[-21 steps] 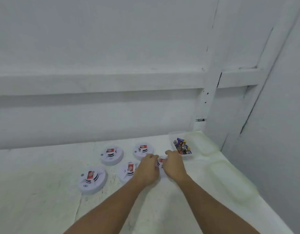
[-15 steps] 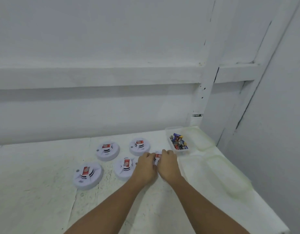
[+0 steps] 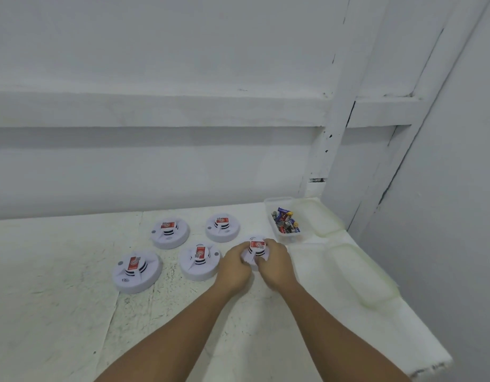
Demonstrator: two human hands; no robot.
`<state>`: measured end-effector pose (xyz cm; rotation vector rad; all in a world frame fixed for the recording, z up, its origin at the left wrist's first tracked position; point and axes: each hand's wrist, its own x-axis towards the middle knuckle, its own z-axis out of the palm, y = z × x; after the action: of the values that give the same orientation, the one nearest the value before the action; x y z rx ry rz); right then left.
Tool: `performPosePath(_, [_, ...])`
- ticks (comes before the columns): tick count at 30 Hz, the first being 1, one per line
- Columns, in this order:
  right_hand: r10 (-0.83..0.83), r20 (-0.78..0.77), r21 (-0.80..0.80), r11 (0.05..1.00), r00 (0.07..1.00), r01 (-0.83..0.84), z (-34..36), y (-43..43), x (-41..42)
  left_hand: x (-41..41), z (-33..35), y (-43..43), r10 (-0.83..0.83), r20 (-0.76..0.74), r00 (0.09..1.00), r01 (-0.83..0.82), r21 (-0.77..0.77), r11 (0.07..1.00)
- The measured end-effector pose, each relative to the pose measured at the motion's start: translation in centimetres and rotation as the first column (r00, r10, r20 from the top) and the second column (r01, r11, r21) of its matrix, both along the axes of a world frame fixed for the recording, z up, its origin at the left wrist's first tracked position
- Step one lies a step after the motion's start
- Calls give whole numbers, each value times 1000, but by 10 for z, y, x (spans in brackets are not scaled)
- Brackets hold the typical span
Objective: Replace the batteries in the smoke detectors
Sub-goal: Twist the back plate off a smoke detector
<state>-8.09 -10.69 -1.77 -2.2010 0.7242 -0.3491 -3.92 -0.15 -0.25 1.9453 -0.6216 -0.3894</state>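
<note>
1. The single view sits on the person's head, above the near edge of the table, facing forward and tilted down
2. Both forearms enter from the bottom edge and run away from the lens; the left hand and right hand meet round a smoke detector just below and right of centre, at arm's reach
3. The table fills the lower half, the far wall the upper half
4. The wide-angle lens takes in the table's far and right edges and the right wall
</note>
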Motion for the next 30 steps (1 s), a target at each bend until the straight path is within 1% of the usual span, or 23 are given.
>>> performPosePath(4, [8,79,20,1000,997,-9,6,8,-16,-6,-3,7,83,-131,988,-99,-122,988])
performPosePath(7, [13,211,-1,1000,977,-13,5,11,-29,-11,-7,18,118,-221,968,-160,-186,969])
performPosePath(9, [35,272,-32,999,962,-28,3,14,-36,-16,-7,25,133,-205,970,-177,-214,961])
performPosePath(10, [52,279,-42,998,959,-42,1,16,-40,-19,-8,29,143,-189,971,-184,-217,959])
performPosePath(13, [116,281,-101,991,953,-91,-5,21,-49,-24,-10,43,178,-106,978,-195,-179,964])
performPosePath(15, [192,282,-211,968,940,-135,-10,24,-53,-25,-14,53,185,-62,981,-192,-144,971])
performPosePath(17, [263,277,-301,937,924,-176,-13,27,-56,-27,-20,64,176,-61,982,-183,-121,976])
performPosePath(19, [321,269,-345,912,908,-220,-15,32,-60,-29,-21,75,172,-95,980,-184,-128,975])
performPosePath(21, [362,252,-348,899,898,-265,-16,37,-64,-31,-22,87,146,-114,983,-161,-130,978])
performPosePath(25, [471,200,-336,857,859,-391,-18,49,-74,-30,-27,114,18,-140,990,-41,-164,986])
performPosePath(27, [519,176,-331,832,837,-446,-21,51,-79,-27,-28,125,-18,-107,994,5,-121,993])
performPosePath(30, [551,149,-341,808,821,-480,-26,54,-82,-26,-30,135,-46,-27,999,45,-34,998])
